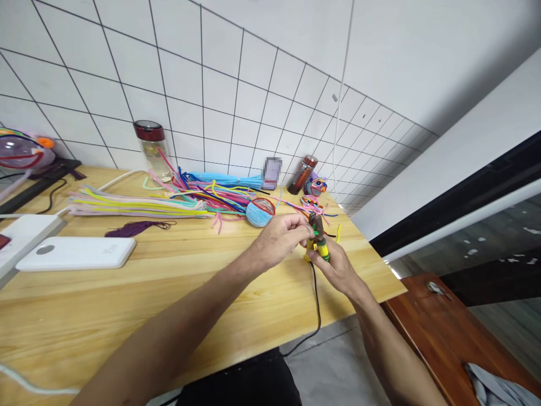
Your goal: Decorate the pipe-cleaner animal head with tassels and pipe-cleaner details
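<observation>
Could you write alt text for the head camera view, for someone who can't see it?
A person's right hand grips pliers with yellow-and-green handles over a wooden table, while the left hand holds a small green piece near their jaws. To the left lie colourful pipe cleaners and a light-blue ball, with a glass bottle before a gridded wall.

No text, number or brand can be read. The white power bank [84,256], lying on the left part of the tabletop [177,254], bears a faint grey mark toward its right end, too small and blurred to make out. At the tabletop's far edge, a pale upright packet [271,173] is pixelated, its surface likewise illegible.
</observation>
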Action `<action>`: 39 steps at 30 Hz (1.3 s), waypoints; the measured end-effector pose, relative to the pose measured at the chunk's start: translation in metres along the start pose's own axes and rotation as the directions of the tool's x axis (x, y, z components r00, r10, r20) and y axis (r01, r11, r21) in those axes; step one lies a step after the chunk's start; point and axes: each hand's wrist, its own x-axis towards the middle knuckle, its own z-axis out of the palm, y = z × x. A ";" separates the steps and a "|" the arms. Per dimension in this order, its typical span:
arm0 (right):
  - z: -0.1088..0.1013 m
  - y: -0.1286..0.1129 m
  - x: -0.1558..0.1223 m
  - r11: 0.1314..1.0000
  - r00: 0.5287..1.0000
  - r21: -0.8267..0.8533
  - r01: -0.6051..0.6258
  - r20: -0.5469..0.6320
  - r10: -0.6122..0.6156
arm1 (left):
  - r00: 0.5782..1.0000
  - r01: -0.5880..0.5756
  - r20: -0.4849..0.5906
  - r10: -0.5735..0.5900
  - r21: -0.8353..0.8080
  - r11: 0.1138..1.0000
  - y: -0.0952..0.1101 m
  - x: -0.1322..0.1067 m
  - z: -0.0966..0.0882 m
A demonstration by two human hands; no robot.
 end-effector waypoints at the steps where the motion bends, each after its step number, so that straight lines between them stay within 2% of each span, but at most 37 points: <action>1: 0.000 0.000 0.000 1.000 1.000 -0.005 0.000 -0.001 0.000 | 1.000 0.002 0.002 -0.002 -0.002 1.000 0.000 0.000 0.000; 9: 0.002 0.003 -0.005 0.995 0.998 -0.078 -0.064 -0.001 0.064 | 1.000 0.014 0.003 -0.014 -0.033 0.999 -0.001 0.001 0.001; 14: 0.005 0.009 -0.008 0.992 0.994 -0.054 -0.111 -0.018 0.111 | 0.998 0.054 0.016 -0.053 -0.067 0.996 -0.005 0.002 0.002; 19: 0.009 0.018 -0.008 0.994 0.994 -0.050 -0.094 -0.052 0.092 | 0.995 0.100 -0.015 -0.103 -0.157 0.983 -0.014 0.004 0.002; 25: 0.004 0.011 -0.014 0.987 0.988 0.051 -0.151 0.023 0.150 | 0.995 0.096 -0.010 -0.099 -0.168 0.981 -0.013 0.001 0.008; 29: 0.000 0.008 -0.016 0.991 0.991 0.006 -0.136 0.015 0.136 | 0.992 0.085 -0.080 -0.100 -0.166 0.982 -0.015 0.000 0.010; 35: -0.010 0.007 -0.019 0.996 0.992 -0.035 -0.087 0.086 0.090 | 0.990 0.129 -0.030 -0.135 -0.142 0.981 -0.014 0.001 0.009; 39: -0.012 0.009 -0.023 0.993 0.987 -0.060 -0.101 0.118 0.108 | 0.985 0.168 -0.030 -0.173 -0.127 0.978 -0.014 0.001 0.008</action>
